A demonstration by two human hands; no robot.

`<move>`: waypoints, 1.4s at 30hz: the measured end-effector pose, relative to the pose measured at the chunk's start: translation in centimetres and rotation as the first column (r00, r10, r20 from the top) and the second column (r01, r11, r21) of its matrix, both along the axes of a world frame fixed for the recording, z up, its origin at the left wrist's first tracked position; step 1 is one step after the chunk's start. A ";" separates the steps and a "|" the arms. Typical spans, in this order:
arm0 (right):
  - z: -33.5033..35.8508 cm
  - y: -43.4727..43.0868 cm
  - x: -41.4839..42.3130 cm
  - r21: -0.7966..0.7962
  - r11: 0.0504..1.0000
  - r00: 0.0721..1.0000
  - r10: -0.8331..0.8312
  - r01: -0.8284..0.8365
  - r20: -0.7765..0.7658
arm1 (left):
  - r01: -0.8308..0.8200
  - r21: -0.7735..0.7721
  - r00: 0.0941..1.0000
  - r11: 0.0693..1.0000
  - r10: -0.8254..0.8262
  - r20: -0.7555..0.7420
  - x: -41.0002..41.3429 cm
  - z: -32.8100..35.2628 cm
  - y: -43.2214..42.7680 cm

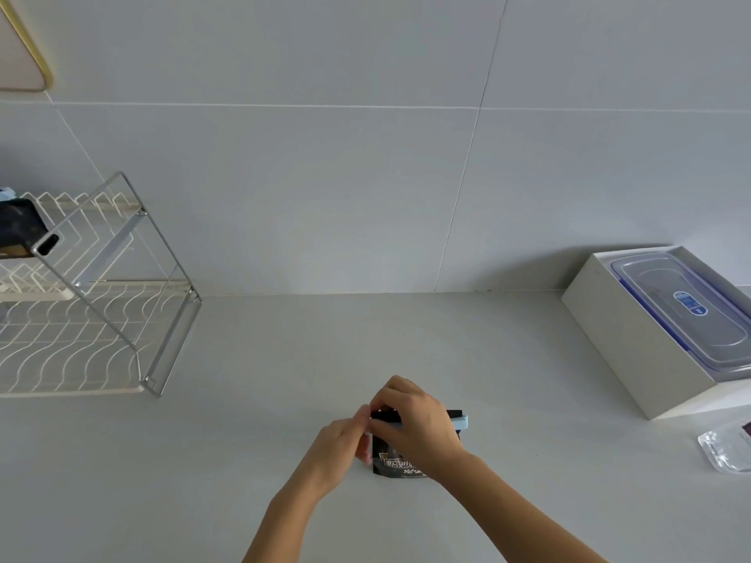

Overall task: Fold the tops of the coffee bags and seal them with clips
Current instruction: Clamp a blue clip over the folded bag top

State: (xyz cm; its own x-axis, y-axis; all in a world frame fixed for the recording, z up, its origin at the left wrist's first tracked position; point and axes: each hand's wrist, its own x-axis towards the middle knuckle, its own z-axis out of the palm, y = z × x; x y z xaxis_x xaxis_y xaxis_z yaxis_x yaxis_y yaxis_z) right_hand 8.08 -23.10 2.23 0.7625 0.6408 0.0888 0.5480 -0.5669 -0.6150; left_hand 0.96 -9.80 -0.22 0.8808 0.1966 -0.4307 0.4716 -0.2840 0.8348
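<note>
A small black coffee bag [391, 465] with pale lettering stands on the grey counter in front of me. A light blue clip [462, 422] runs across its folded top, its right end sticking out past my fingers. My right hand [414, 426] lies over the bag's top and grips the clip there. My left hand [345, 442] pinches the bag's upper left corner. Another black bag [20, 227] with a blue clip sits on the dish rack's upper tier at far left.
A white wire dish rack [101, 319] stands at the left against the tiled wall. A white box [634, 359] holding a clear lidded container [682, 306] sits at the right. A clear plastic packet [727, 444] lies near the right edge.
</note>
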 end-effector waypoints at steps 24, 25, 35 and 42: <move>-1.3 -2.2 -3.9 0.183 0.979 0.980 -0.116 0.086 0.161 | -0.099 -0.158 0.957 0.982 0.138 0.255 -1.6 -3.0 -1.7; -1.3 -2.3 -4.0 0.188 0.979 0.978 -0.114 0.081 0.176 | -0.109 -0.142 0.953 0.984 0.144 0.266 -1.8 -3.4 -1.8; 0.6 -1.7 -2.0 -0.047 0.998 0.994 -0.039 0.044 0.099 | -0.108 -0.089 0.971 0.990 0.125 0.206 -0.4 -3.4 -1.2; -0.4 -1.9 -2.9 -0.028 0.993 0.976 -0.110 0.117 0.187 | -0.141 -0.133 0.959 0.981 0.168 0.228 0.2 -3.4 -2.8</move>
